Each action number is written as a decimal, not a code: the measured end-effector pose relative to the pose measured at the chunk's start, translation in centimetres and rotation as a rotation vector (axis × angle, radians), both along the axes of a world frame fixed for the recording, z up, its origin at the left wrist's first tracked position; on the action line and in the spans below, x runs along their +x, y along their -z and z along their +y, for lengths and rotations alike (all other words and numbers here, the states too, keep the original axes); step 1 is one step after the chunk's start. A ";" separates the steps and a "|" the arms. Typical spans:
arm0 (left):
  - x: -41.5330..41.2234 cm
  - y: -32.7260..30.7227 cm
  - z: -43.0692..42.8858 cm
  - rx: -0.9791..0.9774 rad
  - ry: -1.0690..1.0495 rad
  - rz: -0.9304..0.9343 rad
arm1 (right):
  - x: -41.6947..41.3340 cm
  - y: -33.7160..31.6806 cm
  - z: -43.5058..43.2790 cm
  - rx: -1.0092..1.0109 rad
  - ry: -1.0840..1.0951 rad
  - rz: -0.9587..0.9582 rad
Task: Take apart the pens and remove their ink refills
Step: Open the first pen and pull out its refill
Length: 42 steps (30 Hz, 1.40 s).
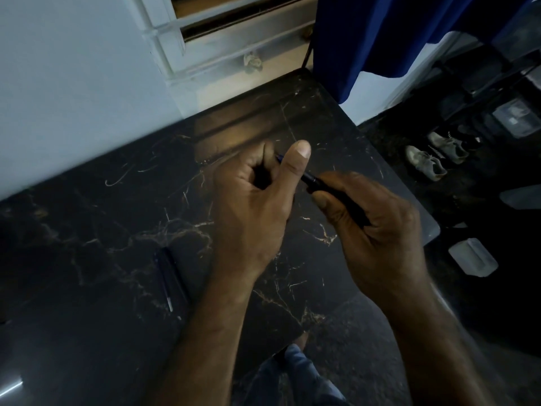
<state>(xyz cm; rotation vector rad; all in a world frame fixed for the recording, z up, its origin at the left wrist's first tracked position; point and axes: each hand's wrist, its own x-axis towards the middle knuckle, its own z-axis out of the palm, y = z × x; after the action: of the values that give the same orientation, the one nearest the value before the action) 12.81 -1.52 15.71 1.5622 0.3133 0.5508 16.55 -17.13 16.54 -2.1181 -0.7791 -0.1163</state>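
Observation:
A dark blue pen [311,179] is held above the black marble table [87,230], slanting from upper left to lower right. My right hand [377,227] grips its barrel end. My left hand [257,206] is closed around its front end, thumb raised beside it; the tip is hidden in the fingers. Two more dark pens [169,276] lie side by side on the table at lower left, well clear of both hands, their light tips pointing toward me.
A white wall and a window frame [205,48] back the table. A blue curtain [395,33] hangs at the upper right. Beyond the table's right edge, shoes [427,162] and plastic containers [472,256] sit on the dark floor.

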 end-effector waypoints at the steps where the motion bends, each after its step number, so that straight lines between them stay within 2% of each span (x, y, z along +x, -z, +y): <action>1: -0.2 0.2 0.2 -0.032 0.029 0.006 | 0.0 0.0 0.0 0.017 -0.010 0.010; 5: -1.1 0.3 1.5 -0.327 0.286 -0.080 | 0.2 -0.4 -0.2 0.083 -0.037 0.109; 8: -1.4 0.6 2.2 -0.235 0.292 -0.094 | 0.4 -0.4 -0.3 0.069 -0.027 0.128; 14: -1.0 1.2 1.7 -0.125 0.088 -0.035 | 0.2 -0.3 0.4 0.073 -0.055 0.136; 21: -1.4 1.4 1.6 -0.236 0.149 -0.101 | 0.5 -0.1 0.4 0.121 -0.037 0.163; 26: -0.8 1.0 1.0 -0.148 -0.089 -0.093 | 0.3 0.1 1.1 0.180 -0.035 0.138; 28: -0.5 1.1 0.7 -0.179 -0.170 -0.096 | 0.2 0.3 1.5 0.176 -0.045 0.113; 30: -0.6 1.0 0.9 -0.341 -0.075 -0.094 | 0.4 0.3 1.6 0.213 -0.057 0.141; 32: -1.1 0.9 1.5 -0.540 0.155 -0.121 | 0.8 0.1 1.3 0.253 -0.070 0.186; 33: -1.3 0.9 1.8 -0.557 0.235 -0.130 | 0.9 0.0 1.2 0.259 -0.070 0.192; 35: -1.3 0.8 1.9 -0.451 0.221 -0.118 | 1.2 -0.2 1.0 0.254 -0.065 0.188; 38: -0.9 0.9 1.3 -0.313 0.064 -0.083 | 1.1 -0.4 1.4 0.257 -0.077 0.187; 40: -0.6 0.8 1.0 -0.324 0.020 -0.072 | 0.9 -0.5 1.7 0.263 -0.092 0.188; 42: -0.7 0.8 0.9 -0.395 0.112 -0.090 | 1.0 -0.7 1.7 0.272 -0.098 0.194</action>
<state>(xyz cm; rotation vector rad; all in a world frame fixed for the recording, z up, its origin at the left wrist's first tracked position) 12.07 -0.64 14.89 1.1620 0.2470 0.4388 17.53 -15.41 17.22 -1.8014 -0.7072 0.0340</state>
